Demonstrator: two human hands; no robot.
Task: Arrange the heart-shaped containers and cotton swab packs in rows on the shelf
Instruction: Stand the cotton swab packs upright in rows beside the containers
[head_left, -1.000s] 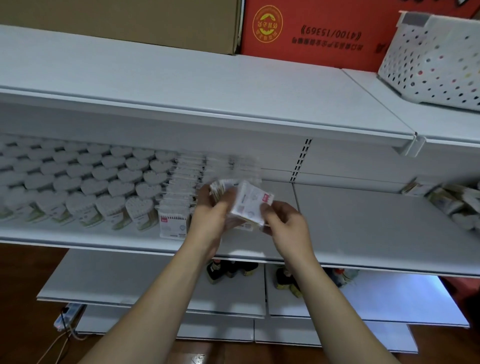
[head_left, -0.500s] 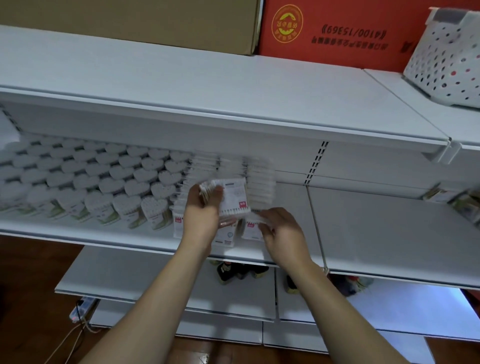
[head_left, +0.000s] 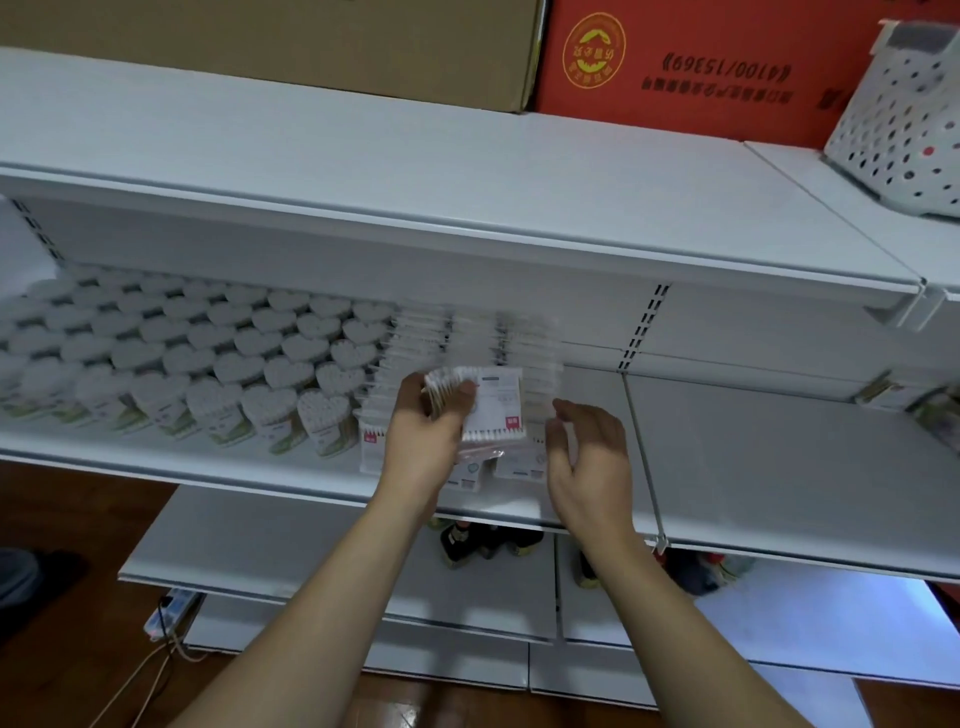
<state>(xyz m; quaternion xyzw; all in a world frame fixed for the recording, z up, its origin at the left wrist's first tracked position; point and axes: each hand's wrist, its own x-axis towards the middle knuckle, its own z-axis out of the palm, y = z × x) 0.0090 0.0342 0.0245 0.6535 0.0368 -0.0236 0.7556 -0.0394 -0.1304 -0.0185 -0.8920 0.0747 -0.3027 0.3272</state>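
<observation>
Several heart-shaped containers of cotton swabs stand in rows on the left part of the white middle shelf. Right of them stand rows of flat cotton swab packs. My left hand grips a small stack of cotton swab packs just above the front packs on the shelf. My right hand hovers beside the stack with its fingers relaxed, holding nothing. A pack lies on the shelf between my hands.
The upper shelf carries a brown carton, a red carton and a dotted white basket. More packs lie at the far right. Shoes sit below, and a power strip lies on the floor.
My right hand has let go of a pack on the shelf and drawn back, now relaxed. My left hand has kept the stack and shifted slightly; the view has moved left.
</observation>
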